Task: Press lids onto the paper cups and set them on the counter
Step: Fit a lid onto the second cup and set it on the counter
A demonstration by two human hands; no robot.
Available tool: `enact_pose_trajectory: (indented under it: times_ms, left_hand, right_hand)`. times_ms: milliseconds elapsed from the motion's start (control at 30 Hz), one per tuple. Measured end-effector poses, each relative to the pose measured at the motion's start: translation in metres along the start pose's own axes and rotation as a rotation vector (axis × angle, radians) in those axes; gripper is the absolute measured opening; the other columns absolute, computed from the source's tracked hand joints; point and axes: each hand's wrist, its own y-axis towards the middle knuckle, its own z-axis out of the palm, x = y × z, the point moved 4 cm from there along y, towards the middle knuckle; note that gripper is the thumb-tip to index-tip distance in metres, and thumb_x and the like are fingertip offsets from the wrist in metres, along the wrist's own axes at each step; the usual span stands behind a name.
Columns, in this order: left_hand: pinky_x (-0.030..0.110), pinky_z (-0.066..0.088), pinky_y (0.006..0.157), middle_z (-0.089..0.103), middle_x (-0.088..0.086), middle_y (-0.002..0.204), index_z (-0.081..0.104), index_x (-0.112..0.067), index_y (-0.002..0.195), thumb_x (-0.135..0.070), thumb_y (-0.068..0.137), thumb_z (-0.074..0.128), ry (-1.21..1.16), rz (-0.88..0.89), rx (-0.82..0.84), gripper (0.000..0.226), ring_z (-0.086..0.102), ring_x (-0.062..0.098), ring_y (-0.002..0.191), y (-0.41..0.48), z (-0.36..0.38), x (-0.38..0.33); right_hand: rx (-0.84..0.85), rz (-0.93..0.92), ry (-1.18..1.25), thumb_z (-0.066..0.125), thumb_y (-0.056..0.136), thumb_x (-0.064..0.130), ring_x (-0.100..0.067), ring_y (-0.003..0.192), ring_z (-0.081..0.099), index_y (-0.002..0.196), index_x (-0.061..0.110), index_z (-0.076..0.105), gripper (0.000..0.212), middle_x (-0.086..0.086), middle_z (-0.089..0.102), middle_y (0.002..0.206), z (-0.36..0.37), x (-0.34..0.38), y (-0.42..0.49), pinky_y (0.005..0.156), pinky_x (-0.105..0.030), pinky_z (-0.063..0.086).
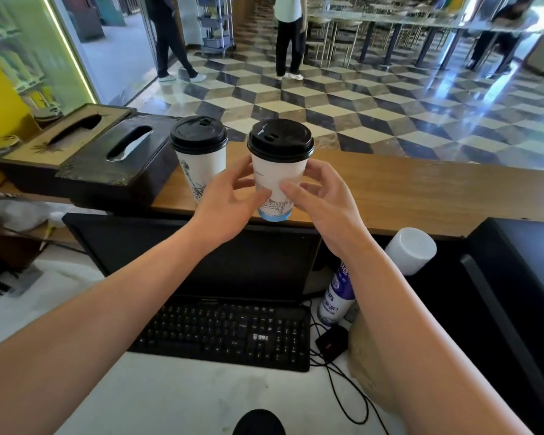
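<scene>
Two white paper cups with black plastic lids were in front of us. One lidded cup [201, 155] already stood on the brown wooden worktop [421, 189], just beyond the fingers of our left hand [225, 202] and beside a dark tissue box [120, 164]. The second lidded cup [278, 171] was between our hands, its blue-banded base at the near edge of the worktop; whether it rested there or hung just above it, we could not tell. Our left fingers [242, 183] were curled loosely against the cup's left wall, and the fingers [296, 191] of our right hand [324, 208] touched its front and right wall, spread rather than clamped tight.

We judged that the lid pressing was done for this cup, since the lid sat level and full around the rim, and that the setting-down step was in hand. The next move called for seating the base flat, further in from the edge, clear of the first cup, then drawing both sets of fingers straight away so the cup was not tipped.
</scene>
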Motion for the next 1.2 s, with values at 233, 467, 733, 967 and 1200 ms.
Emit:
enact_pose_trajectory:
  times_ms: [233,467,733,967,1200]
  left_hand:
    - [0.047,0.051,0.105,0.057,-0.001,0.141,0.042,-0.022,0.146,0.003,0.090,0.048,-0.221,-0.127,0.120,0.062,0.057,0.016,0.128,0.016,0.011,0.010]
    - [0.021,0.056,0.088,0.061,-0.003,0.130,0.041,-0.017,0.140,-0.020,0.077,0.083,-0.113,-0.056,0.123,0.076,0.061,0.006,0.116,0.025,0.026,0.011]
    - [0.029,0.052,0.100,0.065,-0.005,0.131,0.046,-0.019,0.141,-0.020,0.089,0.074,-0.108,-0.013,0.175,0.060,0.060,0.010,0.123,0.036,0.036,0.019]
    - [0.035,0.045,0.111,0.063,-0.009,0.135,0.047,-0.019,0.143,-0.012,0.098,0.061,-0.133,-0.047,0.196,0.047,0.055,0.005,0.128,0.037,0.041,0.030]
    - [0.040,0.040,0.115,0.058,-0.011,0.142,0.043,-0.026,0.147,-0.015,0.100,0.052,-0.132,-0.104,0.227,0.049,0.049,0.009,0.135,0.040,0.042,0.034]
  right_hand:
    - [0.002,0.006,-0.053,0.078,0.088,0.026,-0.024,0.108,0.068,0.124,0.027,0.066,0.038,0.003,0.068,0.118,-0.009,-0.009,0.021,0.090,-0.049,0.060]
    - [-0.005,0.055,-0.060,0.092,0.067,0.031,-0.018,0.097,0.068,0.119,0.020,0.062,0.061,0.003,0.071,0.114,-0.011,-0.017,0.028,0.089,-0.051,0.060]
    - [-0.030,0.035,-0.079,0.091,0.065,0.038,-0.022,0.102,0.069,0.121,0.024,0.059,0.066,0.004,0.069,0.119,-0.015,-0.020,0.035,0.087,-0.050,0.061]
    - [-0.061,0.055,-0.108,0.089,0.074,0.031,-0.016,0.102,0.066,0.125,0.025,0.059,0.060,0.011,0.066,0.122,-0.016,-0.027,0.040,0.089,-0.046,0.060]
    - [-0.046,0.074,-0.250,0.085,0.077,0.040,-0.016,0.097,0.068,0.125,0.029,0.060,0.056,0.008,0.065,0.125,-0.010,-0.041,0.044,0.087,-0.044,0.060]
